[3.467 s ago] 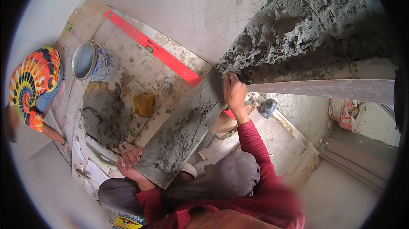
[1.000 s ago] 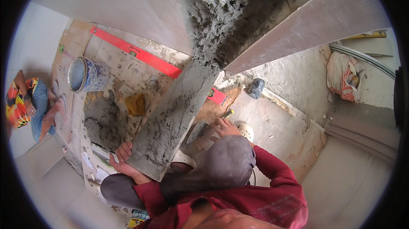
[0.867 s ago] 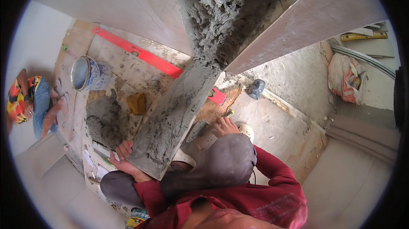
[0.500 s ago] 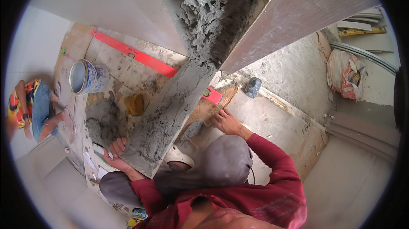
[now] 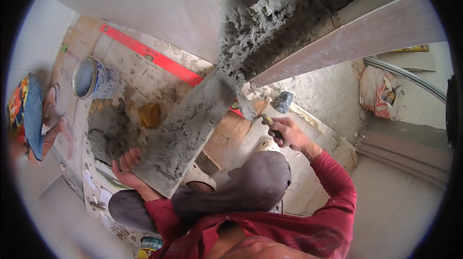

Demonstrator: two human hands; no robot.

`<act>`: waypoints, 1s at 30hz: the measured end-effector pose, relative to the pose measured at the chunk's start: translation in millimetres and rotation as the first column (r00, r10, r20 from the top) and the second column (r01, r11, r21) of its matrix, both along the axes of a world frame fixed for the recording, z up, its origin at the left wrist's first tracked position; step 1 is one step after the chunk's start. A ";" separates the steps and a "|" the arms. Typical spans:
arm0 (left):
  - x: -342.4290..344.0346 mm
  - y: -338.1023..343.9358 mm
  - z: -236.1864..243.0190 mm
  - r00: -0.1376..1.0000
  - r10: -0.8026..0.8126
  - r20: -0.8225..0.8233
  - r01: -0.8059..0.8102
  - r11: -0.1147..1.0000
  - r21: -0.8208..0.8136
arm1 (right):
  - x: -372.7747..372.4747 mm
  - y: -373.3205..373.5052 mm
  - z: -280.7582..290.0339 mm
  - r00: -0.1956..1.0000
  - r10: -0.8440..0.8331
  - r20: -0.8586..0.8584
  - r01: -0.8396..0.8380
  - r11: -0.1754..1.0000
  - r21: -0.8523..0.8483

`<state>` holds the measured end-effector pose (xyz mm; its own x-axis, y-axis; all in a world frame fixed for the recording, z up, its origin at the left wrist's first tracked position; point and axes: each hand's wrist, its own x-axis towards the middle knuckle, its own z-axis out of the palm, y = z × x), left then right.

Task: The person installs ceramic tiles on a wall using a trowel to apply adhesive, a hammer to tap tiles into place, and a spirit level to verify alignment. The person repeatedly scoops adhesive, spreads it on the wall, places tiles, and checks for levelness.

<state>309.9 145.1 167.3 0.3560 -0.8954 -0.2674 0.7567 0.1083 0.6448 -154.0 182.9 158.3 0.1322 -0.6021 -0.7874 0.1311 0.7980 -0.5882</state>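
My left hand (image 5: 128,168) grips the lower end of a long grey tile strip (image 5: 178,146), whose top face is coated in rough mortar. The strip slants up to a thick mortar bed (image 5: 260,23) beside a pale wood-patterned panel (image 5: 347,35). My right hand (image 5: 285,133) is closed on the handle of a trowel (image 5: 247,107); its mortar-smeared blade is by the strip's upper right edge. A red spirit level (image 5: 164,64) lies partly behind the strip. A pile of wet mortar (image 5: 108,131) and a yellow block or sponge (image 5: 149,115) lie left of the strip.
A bucket (image 5: 87,78) stands at the left, with a crouching co-worker (image 5: 34,119) beyond it. A dark mallet head or block (image 5: 283,102) lies right of the strip. A sack (image 5: 378,92), metal strips (image 5: 410,71) and stacked planks (image 5: 400,155) are at the right.
My right hand left the strip's top, went low by my knee, and has now risen with a trowel toward the upper end. My left hand still holds the strip. The co-worker has shifted.
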 end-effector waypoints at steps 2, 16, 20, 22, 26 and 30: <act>-0.8 1.6 -1.1 0.999 -0.048 0.016 0.049 0.998 -0.035 | 3.7 -25.2 -4.5 0.999 -0.040 -0.007 0.040 0.999 -0.006; 5.1 8.8 -15.4 0.994 -0.107 -0.014 0.104 0.986 -0.129 | -9.0 -107.9 -57.0 0.984 -0.170 0.046 0.144 0.929 0.342; 1.6 9.8 -12.2 0.997 -0.066 -0.036 0.062 0.992 -0.107 | 8.9 -115.2 -61.1 0.984 -0.129 -0.125 0.159 0.948 0.277; 4.5 10.3 -17.2 0.994 -0.102 -0.040 0.095 0.984 -0.148 | 11.9 -117.4 -67.5 0.975 -0.130 -0.178 0.172 0.955 0.242; -3.6 11.3 -13.2 0.999 -0.002 0.049 0.006 0.997 -0.081 | 35.9 -118.4 -71.9 0.926 -0.140 -0.352 0.179 0.981 0.081; -1.8 12.1 -15.6 1.000 -0.026 0.010 0.027 0.991 -0.131 | 55.0 -107.7 -90.2 0.865 -0.248 -0.436 0.264 0.964 -0.024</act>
